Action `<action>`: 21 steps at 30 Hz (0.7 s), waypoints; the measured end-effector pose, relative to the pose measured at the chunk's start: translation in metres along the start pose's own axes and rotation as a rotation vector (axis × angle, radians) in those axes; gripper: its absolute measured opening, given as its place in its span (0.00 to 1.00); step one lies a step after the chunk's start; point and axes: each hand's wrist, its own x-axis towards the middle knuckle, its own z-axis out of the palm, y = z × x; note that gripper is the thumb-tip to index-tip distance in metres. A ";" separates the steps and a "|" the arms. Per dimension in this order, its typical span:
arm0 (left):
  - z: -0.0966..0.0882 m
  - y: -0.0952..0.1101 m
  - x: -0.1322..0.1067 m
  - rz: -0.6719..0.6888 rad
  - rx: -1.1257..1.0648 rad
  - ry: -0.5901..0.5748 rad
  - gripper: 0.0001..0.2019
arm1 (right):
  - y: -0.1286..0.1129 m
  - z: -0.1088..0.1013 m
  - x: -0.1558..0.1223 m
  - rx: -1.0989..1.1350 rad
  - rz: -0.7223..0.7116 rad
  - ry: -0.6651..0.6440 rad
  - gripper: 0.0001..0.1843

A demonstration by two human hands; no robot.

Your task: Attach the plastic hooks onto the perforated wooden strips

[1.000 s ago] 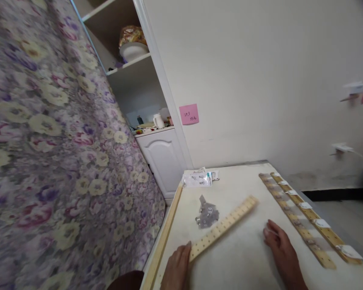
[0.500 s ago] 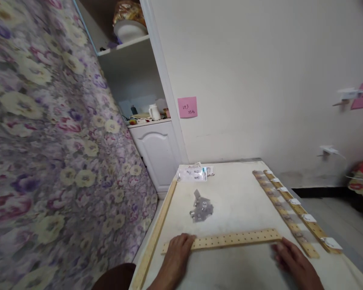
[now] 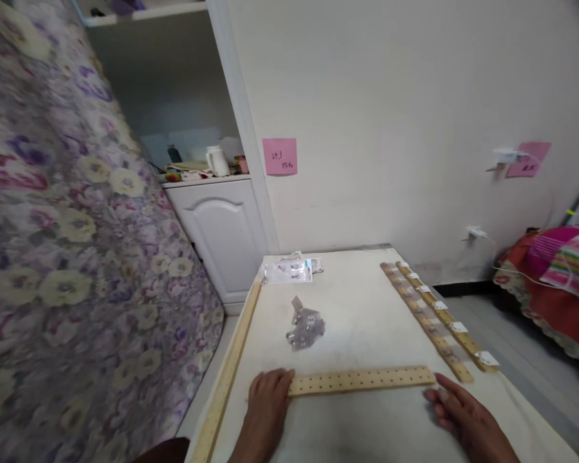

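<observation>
A wooden strip with rows of small holes (image 3: 361,380) lies flat across the white table (image 3: 367,308), roughly parallel to its near edge. My left hand (image 3: 265,411) rests on the strip's left end with fingers laid over it. At the strip's right end, my right hand (image 3: 463,421) lies flat on the table, fingertips just touching or beside the wood. A small heap of clear plastic hooks (image 3: 305,325) sits a little beyond the strip.
Two more wooden strips with white clips (image 3: 434,318) lie along the table's right side. Another strip (image 3: 226,379) runs along the left edge. Clear packets (image 3: 289,270) lie at the far edge. A floral mattress (image 3: 67,244) stands left; a cupboard (image 3: 217,225) behind; bedding (image 3: 554,283) right.
The holed strip swung from a diagonal to lying level across the table, with both hands following its ends. The view has tilted down and turned right.
</observation>
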 end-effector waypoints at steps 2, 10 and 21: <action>0.007 -0.006 -0.002 -0.035 0.021 0.021 0.20 | 0.003 0.003 0.000 -0.029 -0.040 0.039 0.39; 0.026 -0.016 0.000 0.010 0.029 0.011 0.22 | 0.003 0.001 0.003 -0.081 -0.020 0.053 0.40; 0.036 -0.015 -0.002 -0.195 0.087 0.021 0.24 | 0.008 0.001 0.007 -0.228 -0.060 0.050 0.41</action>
